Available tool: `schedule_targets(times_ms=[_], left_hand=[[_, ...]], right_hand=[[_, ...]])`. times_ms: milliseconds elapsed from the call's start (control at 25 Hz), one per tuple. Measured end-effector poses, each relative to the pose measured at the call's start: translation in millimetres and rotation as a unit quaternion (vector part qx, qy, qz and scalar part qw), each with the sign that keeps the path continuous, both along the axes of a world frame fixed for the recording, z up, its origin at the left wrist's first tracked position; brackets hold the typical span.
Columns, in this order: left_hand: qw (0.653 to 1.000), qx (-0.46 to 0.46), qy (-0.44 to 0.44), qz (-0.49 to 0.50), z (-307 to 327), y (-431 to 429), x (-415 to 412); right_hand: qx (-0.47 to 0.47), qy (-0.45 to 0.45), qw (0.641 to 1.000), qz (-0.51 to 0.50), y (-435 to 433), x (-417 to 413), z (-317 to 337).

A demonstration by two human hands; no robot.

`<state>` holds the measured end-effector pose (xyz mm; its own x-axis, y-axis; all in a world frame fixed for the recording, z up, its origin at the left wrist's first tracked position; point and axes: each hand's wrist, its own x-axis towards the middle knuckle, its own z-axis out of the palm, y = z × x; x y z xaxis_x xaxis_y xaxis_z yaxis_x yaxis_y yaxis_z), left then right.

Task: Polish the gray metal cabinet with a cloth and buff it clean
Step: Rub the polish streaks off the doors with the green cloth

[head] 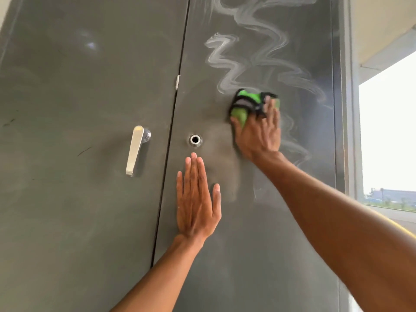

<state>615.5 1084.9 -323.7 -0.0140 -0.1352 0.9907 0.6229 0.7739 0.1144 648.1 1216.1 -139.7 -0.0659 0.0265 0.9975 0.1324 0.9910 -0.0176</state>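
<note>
A person's bare right forearm (pixel 337 233) reaches up from the lower right toward the gray metal cabinet (pixel 78 221), which fills nearly the whole view, with a bright window opening (pixel 387 131) at its right side. The cabinet's right door (pixel 258 255) carries white zigzag streaks of polish (pixel 227 64) from its top down past the hand. The left door (pixel 67 86) shows none.

The left hand (pixel 195 199) lies flat on the right door just below the lock, fingers straight and close together, thumb out to the side, holding nothing. The right hand (pixel 258 136) is higher, at mid-door, its fingers spread straight over a bunched green-and-black cloth (pixel 245 104) and pressing it to the metal, with the thumb by the cloth's lower edge. Hand and cloth are blurred, so a finer grip cannot be read.

A silver lever handle (pixel 135 149) hangs on the left door. A small round lock ring (pixel 195 139) sits on the right door just beside the seam.

By the look of it, the work is at the spreading stage, with buffing barely begun. The streaks above and to the right are not yet rubbed in. The next move likely calls for firm, overlapping passes upward through those streaks while the left hand steadies the door. The left door would then need its turn.
</note>
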Motion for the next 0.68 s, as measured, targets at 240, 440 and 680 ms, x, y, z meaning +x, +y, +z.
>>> schedule_targets(times_ms=[240, 440, 680], left_hand=[[0.998, 0.001, -0.031, 0.058, 5.2, 4.5, -3.0], [0.996, 0.012, -0.025, 0.088, 4.9, 8.1, -4.8], [0.998, -0.012, -0.011, 0.054, 20.0, 12.4, 3.6]], right_hand=[[0.06, -0.044, 0.997, 0.027, 31.4, 20.6, -16.3], [0.19, -0.04, 0.98, 0.04, -25.4, -11.5, -49.8], [-0.04, 0.003, 0.999, 0.008, 84.7, 14.8, -22.9]])
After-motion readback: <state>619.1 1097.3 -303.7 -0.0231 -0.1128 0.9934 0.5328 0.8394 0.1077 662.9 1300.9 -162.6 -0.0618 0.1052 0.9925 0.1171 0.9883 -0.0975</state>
